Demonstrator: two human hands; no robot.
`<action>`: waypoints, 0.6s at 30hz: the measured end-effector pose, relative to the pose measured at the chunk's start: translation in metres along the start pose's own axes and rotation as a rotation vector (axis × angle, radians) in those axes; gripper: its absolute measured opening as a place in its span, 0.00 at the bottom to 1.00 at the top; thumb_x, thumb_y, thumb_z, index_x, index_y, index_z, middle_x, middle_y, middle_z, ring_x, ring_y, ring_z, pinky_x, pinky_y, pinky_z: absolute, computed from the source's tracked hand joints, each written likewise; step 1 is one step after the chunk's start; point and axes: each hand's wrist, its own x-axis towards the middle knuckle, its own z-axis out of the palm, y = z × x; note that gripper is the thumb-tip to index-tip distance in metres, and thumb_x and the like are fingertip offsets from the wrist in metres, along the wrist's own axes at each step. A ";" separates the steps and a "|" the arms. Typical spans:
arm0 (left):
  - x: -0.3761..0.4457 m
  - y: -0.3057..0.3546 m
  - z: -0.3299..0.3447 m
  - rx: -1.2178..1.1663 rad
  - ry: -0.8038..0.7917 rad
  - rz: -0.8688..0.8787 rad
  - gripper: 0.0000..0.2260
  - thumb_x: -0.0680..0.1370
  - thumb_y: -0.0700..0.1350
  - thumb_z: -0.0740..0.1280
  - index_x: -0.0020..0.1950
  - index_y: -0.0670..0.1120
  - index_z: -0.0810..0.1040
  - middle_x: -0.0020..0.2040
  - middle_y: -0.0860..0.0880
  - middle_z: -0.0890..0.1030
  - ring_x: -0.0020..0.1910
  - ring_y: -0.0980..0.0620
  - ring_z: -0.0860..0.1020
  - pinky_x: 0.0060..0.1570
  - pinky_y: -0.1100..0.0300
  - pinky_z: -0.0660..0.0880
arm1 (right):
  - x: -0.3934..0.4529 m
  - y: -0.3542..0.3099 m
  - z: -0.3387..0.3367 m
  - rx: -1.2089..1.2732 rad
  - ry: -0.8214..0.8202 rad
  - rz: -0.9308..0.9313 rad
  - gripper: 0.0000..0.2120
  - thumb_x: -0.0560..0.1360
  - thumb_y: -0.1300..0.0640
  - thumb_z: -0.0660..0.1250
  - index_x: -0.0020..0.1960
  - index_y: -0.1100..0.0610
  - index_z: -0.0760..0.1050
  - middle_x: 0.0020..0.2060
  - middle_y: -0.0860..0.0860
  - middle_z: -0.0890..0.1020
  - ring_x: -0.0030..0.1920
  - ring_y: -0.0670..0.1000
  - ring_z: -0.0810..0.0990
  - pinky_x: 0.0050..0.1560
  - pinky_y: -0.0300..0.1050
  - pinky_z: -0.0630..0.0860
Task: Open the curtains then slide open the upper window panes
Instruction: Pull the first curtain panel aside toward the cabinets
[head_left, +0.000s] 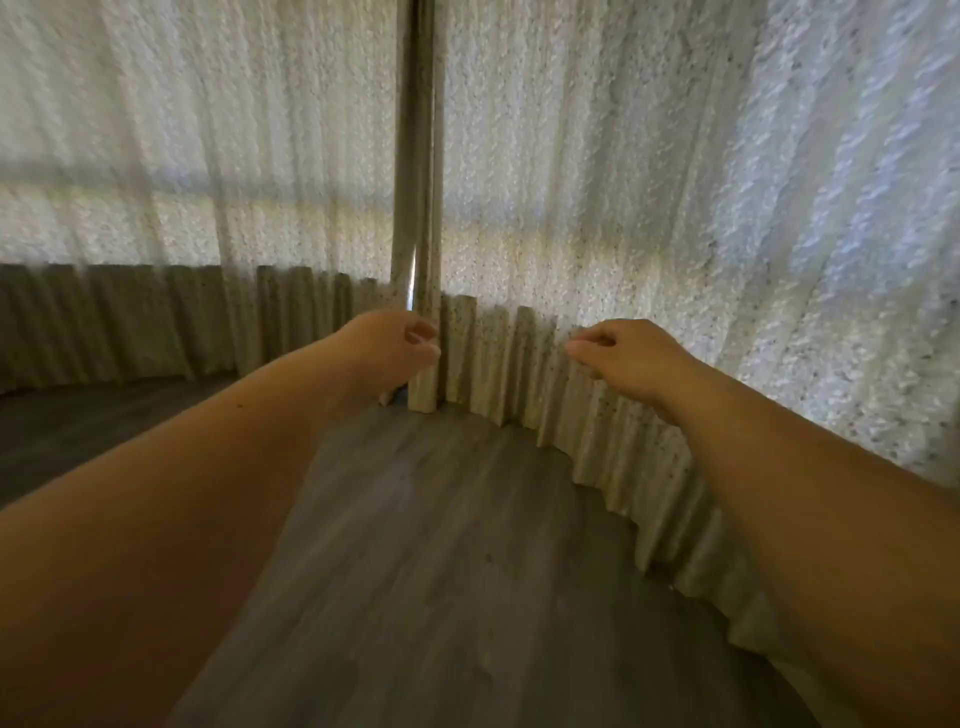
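We face two drawn curtains that hang to the wooden floor and cover the whole window. The left curtain and the right curtain meet at a darker doubled fold in the middle, where a thin bright slit of daylight shows between their edges. Both are pale, nubbly, and pleated; light glows through their upper parts, while the lower band is dim and brownish.

Our left hand reaches forward to the seam, its fingers curled around the inner edge of the right curtain, low down near the hem. Our right hand is held out just beside the pleats of the right curtain, fingers curled with the tips pinched together; we cannot tell for certain whether it has fabric between them or only brushes the cloth.

The window panes themselves are hidden behind the fabric. We make out only faint shadows of the window frame through the cloth: a horizontal bar across the middle and a few uprights. The curtains stand fully in the way of the glass, and they curve round us on both sides, the right one sweeping close along our right forearm.
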 end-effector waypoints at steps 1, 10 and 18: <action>0.008 -0.002 0.001 0.027 0.002 -0.013 0.16 0.76 0.50 0.64 0.64 0.52 0.74 0.50 0.56 0.74 0.45 0.59 0.71 0.44 0.65 0.65 | 0.016 0.001 0.002 0.032 -0.005 -0.008 0.17 0.76 0.44 0.63 0.60 0.51 0.77 0.58 0.50 0.79 0.53 0.50 0.77 0.52 0.46 0.71; 0.148 -0.107 -0.002 0.063 0.095 -0.180 0.17 0.77 0.51 0.64 0.64 0.50 0.74 0.54 0.52 0.77 0.49 0.56 0.72 0.48 0.61 0.66 | 0.211 0.010 0.083 -0.011 -0.123 -0.135 0.18 0.77 0.44 0.62 0.62 0.52 0.75 0.60 0.51 0.78 0.51 0.47 0.72 0.52 0.45 0.70; 0.334 -0.225 -0.049 0.027 0.097 -0.206 0.18 0.76 0.53 0.63 0.65 0.52 0.72 0.57 0.52 0.76 0.47 0.56 0.73 0.45 0.62 0.67 | 0.424 -0.016 0.157 -0.007 -0.101 -0.156 0.16 0.77 0.45 0.63 0.61 0.51 0.76 0.57 0.49 0.78 0.50 0.47 0.73 0.49 0.43 0.68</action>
